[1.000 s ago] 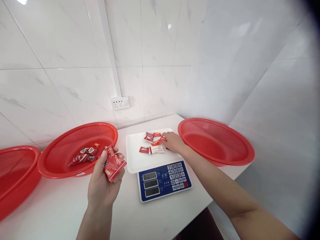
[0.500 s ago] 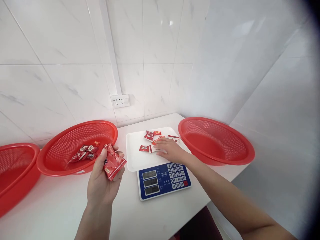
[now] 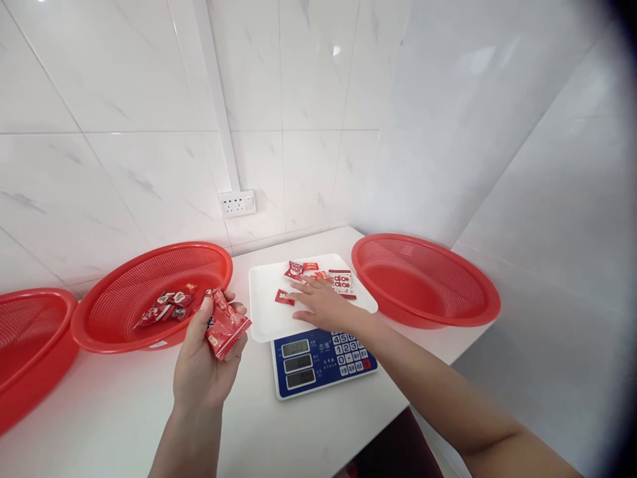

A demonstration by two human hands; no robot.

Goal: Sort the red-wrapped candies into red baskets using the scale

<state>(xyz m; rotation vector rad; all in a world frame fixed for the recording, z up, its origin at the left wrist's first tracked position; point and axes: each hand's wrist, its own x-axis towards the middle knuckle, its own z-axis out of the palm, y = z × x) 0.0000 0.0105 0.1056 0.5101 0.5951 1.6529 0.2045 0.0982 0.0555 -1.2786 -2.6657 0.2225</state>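
My left hand point(image 3: 204, 378) is closed round several red wrapped candies point(image 3: 227, 330), held up in front of the scale's left side. Over the white tray point(image 3: 263, 315) of the scale, my right hand point(image 3: 331, 307) has its fingers stretched out and hides part of the candies under them. Around those fingers lie a red candy packet point(image 3: 294, 269), a small red packet point(image 3: 283, 297) and a flat white-and-red packet point(image 3: 342, 283). Whether the fingertips touch a candy is hard to see. The blue panel of the scale point(image 3: 323, 380) is partly covered by my right hand and forearm.
Left of the scale, a red basket point(image 3: 89, 335) contains several wrapped candies point(image 3: 172, 304). Another red basket point(image 3: 30, 392) is cut off at the left edge. A third red basket point(image 3: 423, 285) stands right of the tray. Behind is a tiled wall with a socket point(image 3: 237, 204).
My right hand has shifted a little left and nearer over the tray, its fingers more spread, and more of the white-and-red packet shows. My left hand has stayed put with the candies.
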